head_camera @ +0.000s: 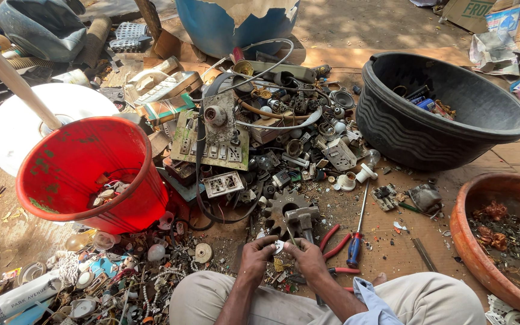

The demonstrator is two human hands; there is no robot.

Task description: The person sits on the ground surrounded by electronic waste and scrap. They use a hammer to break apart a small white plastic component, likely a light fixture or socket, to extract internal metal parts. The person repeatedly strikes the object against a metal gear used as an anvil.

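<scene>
The person sits on the ground with knees apart, and both hands meet just in front of the lap. The left hand (257,253) and the right hand (307,256) pinch a small pale scrap piece (278,245) between their fingertips, held just above the dirt and just below a rusty gear wheel (281,207) with a hammer head (301,215) lying on it.

Beside the right hand lie red-handled pliers (334,238) and a blue-handled screwdriver (356,238), its shaft pointing away from the person. Beyond them a heap of switch plates, sockets and wire spreads up the middle, with a greenish switch board (212,139) propped on top.

For packages: a white cylindrical can (22,296) with dark print lies at the lower left corner, a flat brown cardboard box (468,12) sits at the top right, and crumpled printed paper (496,48) lies beside it.

A red bucket (73,165) tilts open on the left, a black tub (419,129) stands to the right, and a clay-coloured basin (470,241) hugs the right edge. The only bare ground is the patch between the screwdriver and the basin.
</scene>
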